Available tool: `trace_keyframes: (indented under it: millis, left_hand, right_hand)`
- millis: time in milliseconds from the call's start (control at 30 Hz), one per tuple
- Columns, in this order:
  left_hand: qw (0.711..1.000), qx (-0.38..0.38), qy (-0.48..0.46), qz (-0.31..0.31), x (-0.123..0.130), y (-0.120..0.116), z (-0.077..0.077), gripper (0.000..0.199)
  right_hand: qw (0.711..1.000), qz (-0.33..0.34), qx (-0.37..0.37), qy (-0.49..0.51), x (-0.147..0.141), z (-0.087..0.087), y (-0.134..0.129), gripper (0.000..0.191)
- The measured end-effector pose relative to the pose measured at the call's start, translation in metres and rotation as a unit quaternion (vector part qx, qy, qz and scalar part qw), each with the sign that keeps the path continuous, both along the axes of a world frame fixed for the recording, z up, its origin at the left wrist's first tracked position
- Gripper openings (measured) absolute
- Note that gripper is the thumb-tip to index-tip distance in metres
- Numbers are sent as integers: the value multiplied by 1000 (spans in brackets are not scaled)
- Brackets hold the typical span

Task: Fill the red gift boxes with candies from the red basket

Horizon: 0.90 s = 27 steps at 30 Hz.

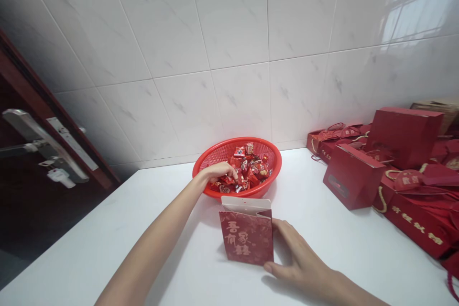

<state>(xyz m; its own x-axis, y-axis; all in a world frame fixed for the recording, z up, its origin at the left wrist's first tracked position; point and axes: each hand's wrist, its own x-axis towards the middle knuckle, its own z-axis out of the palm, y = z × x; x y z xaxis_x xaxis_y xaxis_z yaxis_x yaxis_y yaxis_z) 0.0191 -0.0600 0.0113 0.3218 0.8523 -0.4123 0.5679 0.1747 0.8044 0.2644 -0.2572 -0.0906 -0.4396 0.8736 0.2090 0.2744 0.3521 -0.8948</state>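
My left hand (220,170) reaches into a red plastic basket (199,167), its fingers curled down among wrapped candies (253,179). What the fingertips pinch, if anything, is hidden by the wrappers. In front of the basket a dark red paper candy box (247,239) stands upright on the white table, its top flaps open and gold Chinese characters on the front. The right side of this box is gripped by my right hand (292,253), with the thumb at the lower front corner and the fingers around the side.
Several red gift boxes with rope handles (412,201) crowd the right side of the white table (172,267). A smaller red box (353,177) leans at their near edge. Behind is a tiled wall (236,95); a dark door with a metal handle (46,146) is at left.
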Motion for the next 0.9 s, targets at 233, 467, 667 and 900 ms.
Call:
trace_keyframes:
  millis: [233, 467, 667, 900]
  left_hand:
    - [998, -54, 20, -40, 3, -9, 5, 5]
    - [996, -63, 20, -64, -2, -10, 8, 24]
    - [998, -58, -15, -31, -2, -8, 10, 39]
    - [995, -62, -77, 23, -4, -6, 9, 43]
  right_hand:
    - [1000, 6, 4, 1, 0, 1, 1, 71]
    - [1000, 1, -12, -3, 0, 0, 0, 71]
    - [1000, 9, -6, 3, 0, 1, 0, 72]
    - [1000, 6, -10, 1, 0, -1, 1, 72]
